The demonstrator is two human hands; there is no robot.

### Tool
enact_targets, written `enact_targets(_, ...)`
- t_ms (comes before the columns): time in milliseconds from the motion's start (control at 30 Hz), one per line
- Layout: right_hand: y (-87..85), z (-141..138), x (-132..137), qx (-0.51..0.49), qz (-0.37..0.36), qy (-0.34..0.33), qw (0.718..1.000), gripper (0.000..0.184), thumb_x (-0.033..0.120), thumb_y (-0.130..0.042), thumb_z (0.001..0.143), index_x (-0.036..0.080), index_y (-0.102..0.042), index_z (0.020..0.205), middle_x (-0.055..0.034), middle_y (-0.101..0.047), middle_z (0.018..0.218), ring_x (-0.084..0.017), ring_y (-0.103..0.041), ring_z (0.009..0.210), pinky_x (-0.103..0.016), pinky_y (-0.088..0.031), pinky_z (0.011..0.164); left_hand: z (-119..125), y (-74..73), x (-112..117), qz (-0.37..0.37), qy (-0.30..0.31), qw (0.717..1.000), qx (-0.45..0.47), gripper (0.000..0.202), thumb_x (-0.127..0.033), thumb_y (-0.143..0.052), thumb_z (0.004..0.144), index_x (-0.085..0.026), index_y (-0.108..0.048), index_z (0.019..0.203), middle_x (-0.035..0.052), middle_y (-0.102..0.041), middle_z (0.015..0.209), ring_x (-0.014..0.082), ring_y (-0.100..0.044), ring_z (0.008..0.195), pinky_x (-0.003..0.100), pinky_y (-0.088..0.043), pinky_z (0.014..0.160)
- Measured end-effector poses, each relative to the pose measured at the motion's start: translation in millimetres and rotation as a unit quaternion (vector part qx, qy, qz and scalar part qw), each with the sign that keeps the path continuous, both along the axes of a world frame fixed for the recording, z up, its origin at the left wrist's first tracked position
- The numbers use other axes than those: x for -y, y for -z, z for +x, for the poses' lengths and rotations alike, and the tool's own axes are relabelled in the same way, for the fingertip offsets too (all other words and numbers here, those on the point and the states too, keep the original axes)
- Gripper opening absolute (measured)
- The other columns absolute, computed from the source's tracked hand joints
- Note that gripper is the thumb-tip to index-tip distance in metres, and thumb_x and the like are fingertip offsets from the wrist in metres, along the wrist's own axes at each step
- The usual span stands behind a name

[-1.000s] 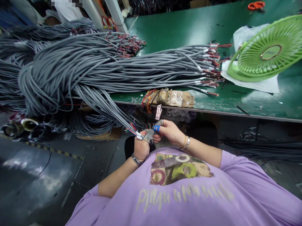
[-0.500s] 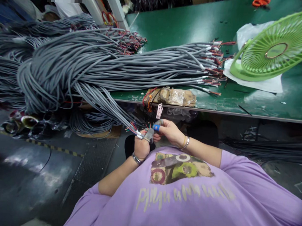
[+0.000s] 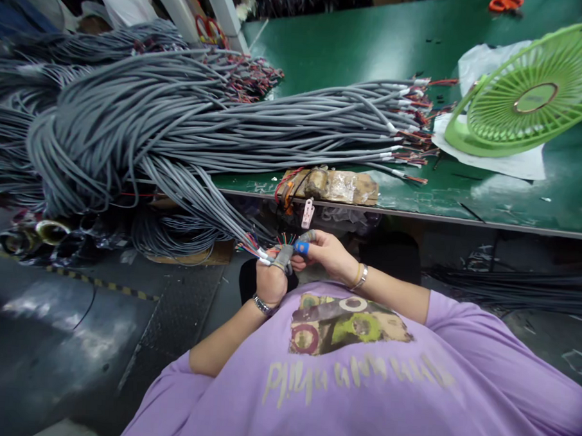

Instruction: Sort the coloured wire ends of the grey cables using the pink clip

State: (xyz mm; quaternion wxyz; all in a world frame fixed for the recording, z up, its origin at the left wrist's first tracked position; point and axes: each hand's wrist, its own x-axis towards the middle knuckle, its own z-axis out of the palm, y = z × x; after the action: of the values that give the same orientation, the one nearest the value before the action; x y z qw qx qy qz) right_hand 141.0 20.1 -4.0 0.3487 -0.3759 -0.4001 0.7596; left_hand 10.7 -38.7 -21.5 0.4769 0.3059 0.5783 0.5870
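Observation:
My left hand (image 3: 273, 278), its thumb wrapped in grey tape, is closed around the end of a grey cable near my lap. Fine coloured wires (image 3: 287, 239) fan out above that thumb. Close against it, my right hand (image 3: 328, 253) is pinched at the wires, with blue and grey tape on its fingers; the exact wire between the fingertips is hidden. Just left of my hands, more grey cables (image 3: 214, 205) hang down from the bench, ending in white sleeves and coloured wires (image 3: 251, 243).
A large bundle of grey cables (image 3: 275, 130) lies across the green bench (image 3: 357, 34). To the right stands a green fan (image 3: 528, 96) on white paper. A taped wooden block (image 3: 340, 185) sits on the front edge, a pink clip (image 3: 307, 213) below it. Orange-handled scissors (image 3: 505, 4) lie far back.
Both hands stay together in nearly the same place. My left hand and the hanging cable ends have shifted very slightly left; more of the fanned wires shows above the left thumb.

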Motion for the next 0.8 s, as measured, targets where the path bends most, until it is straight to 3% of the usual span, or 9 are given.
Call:
enact_targets(233,3.1,0.0,0.5,-0.004,0.013,0.002,1.0,0.038,0.041,-0.083,0.058,0.014,-0.061,0.073,0.0029,-0.057,0.062,-0.006,-0.045,0.052,-0.022,-0.037,0.049,0.7,-2.5,-0.5,0.01,-0.009,1.0,0.004,0.031,-0.044,-0.07,0.076,-0.014,-0.063,0.069,0.0028,-0.068,0.057,0.0157,-0.065,0.048,0.025,-0.054,0.048)
enact_targets(400,10.0,10.1,-6.6,-0.031,-0.029,0.005,0.999,0.046,0.051,-0.082,0.059,0.015,-0.058,0.072,0.0042,-0.055,0.061,-0.006,-0.044,0.05,-0.021,-0.04,0.05,0.4,-17.1,-1.0,0.007,-0.015,0.999,0.047,0.032,-0.043,-0.075,0.07,-0.013,-0.066,0.071,0.0006,-0.065,0.054,0.0122,-0.061,0.042,0.022,-0.052,0.043)
enact_targets(533,15.0,17.2,-26.3,-0.067,-0.088,0.027,0.993,0.046,0.06,-0.069,0.074,0.015,-0.059,0.076,0.0007,-0.059,0.068,-0.007,-0.048,0.053,-0.021,-0.044,0.051,-3.3,-33.4,-4.5,-0.012,0.066,0.995,0.069,0.032,-0.043,-0.077,0.067,-0.013,-0.066,0.066,0.0003,-0.062,0.05,0.0103,-0.055,0.037,0.02,-0.047,0.037)
enact_targets(633,9.9,17.0,-41.1,-0.08,-0.112,-0.023,0.99,0.043,0.058,-0.061,0.083,0.015,-0.061,0.08,-0.0013,-0.061,0.071,-0.008,-0.051,0.055,-0.02,-0.045,0.051,-7.3,-42.3,-12.2,-0.033,0.136,0.987,0.078,0.034,-0.043,-0.077,0.065,-0.012,-0.066,0.062,0.0008,-0.059,0.045,0.0099,-0.052,0.033,0.019,-0.041,0.033)
enact_targets(733,2.4,12.5,-48.2,-0.122,-0.099,-0.102,0.982,0.043,0.057,-0.067,0.079,0.015,-0.063,0.088,-0.0013,-0.062,0.074,-0.008,-0.05,0.056,-0.02,-0.043,0.05,-10.1,-46.5,-21.4,-0.056,0.18,0.978,0.09,0.036,-0.045,-0.078,0.062,-0.01,-0.068,0.062,0.0014,-0.057,0.042,0.0101,-0.05,0.031,0.019,-0.038,0.031)
enact_targets(800,0.5,7.9,-48.3,-0.136,-0.057,-0.095,0.985,0.046,0.058,-0.073,0.072,0.015,-0.062,0.084,0.0004,-0.059,0.069,-0.007,-0.045,0.052,-0.019,-0.038,0.048,-10.5,-47.1,-25.9,-0.064,0.195,0.974,0.098,0.037,-0.045,-0.078,0.061,-0.01,-0.068,0.063,0.0017,-0.057,0.041,0.0101,-0.049,0.031,0.019,-0.037,0.031)
